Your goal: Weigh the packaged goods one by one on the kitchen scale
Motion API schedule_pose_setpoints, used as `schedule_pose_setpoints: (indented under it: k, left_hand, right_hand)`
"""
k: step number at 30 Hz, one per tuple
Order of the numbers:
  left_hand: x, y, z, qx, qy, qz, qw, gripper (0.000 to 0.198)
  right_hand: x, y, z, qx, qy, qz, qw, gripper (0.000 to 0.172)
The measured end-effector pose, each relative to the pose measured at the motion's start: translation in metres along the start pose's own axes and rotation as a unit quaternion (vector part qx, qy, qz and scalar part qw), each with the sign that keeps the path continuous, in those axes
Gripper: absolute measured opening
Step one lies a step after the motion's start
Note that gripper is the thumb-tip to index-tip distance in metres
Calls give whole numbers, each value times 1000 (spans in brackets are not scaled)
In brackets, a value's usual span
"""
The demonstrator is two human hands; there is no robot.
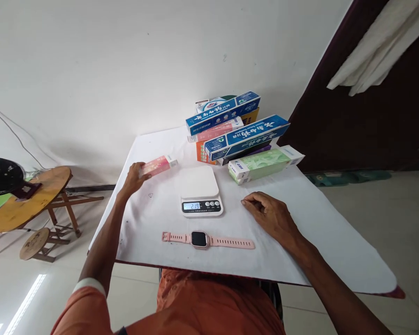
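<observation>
My left hand [135,177] grips the near end of a pink and white box [157,166] at the left of the table, left of the white scale [199,183]. The scale's plate is bare, and its lit display appears to read 219. Right of the scale, my right hand [265,211] rests on the cloth with fingers curled and thumb near the index finger; whether anything small is between them is hidden. A smartwatch [199,239] with a pink strap lies stretched out in front of the scale.
Behind the scale stand stacked boxes: a blue box [223,113], another blue box [246,137], a pink box [216,131] and a green box [261,165]. A white cloth covers the table [150,232]. Wooden stools and a black fan [3,177] are at the left.
</observation>
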State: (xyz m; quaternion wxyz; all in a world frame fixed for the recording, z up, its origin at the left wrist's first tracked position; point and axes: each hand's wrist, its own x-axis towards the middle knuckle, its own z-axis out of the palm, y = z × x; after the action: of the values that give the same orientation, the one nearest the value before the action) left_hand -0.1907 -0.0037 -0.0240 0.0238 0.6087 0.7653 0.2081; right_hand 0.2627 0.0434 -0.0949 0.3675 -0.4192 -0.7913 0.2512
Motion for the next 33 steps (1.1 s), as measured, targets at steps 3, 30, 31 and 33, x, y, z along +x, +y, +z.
schedule_pose_setpoints:
  k: [3,30,31,33]
  left_hand:
    - [30,-26,1,53,-32,-65,996,46]
    - [78,124,6,-12,160,182,970,36]
    - [73,150,10,-16,139,234,962,36]
    - [67,199,20,-4,95,298,950,44]
  right_hand:
    - [0,0,0,2,1,2,1000,18]
    - [4,-4,-1,15,13,14,1000,16]
    - [4,-3,0,14,14,13,1000,16]
    - [3,-2,0,13,16,11,1000,16]
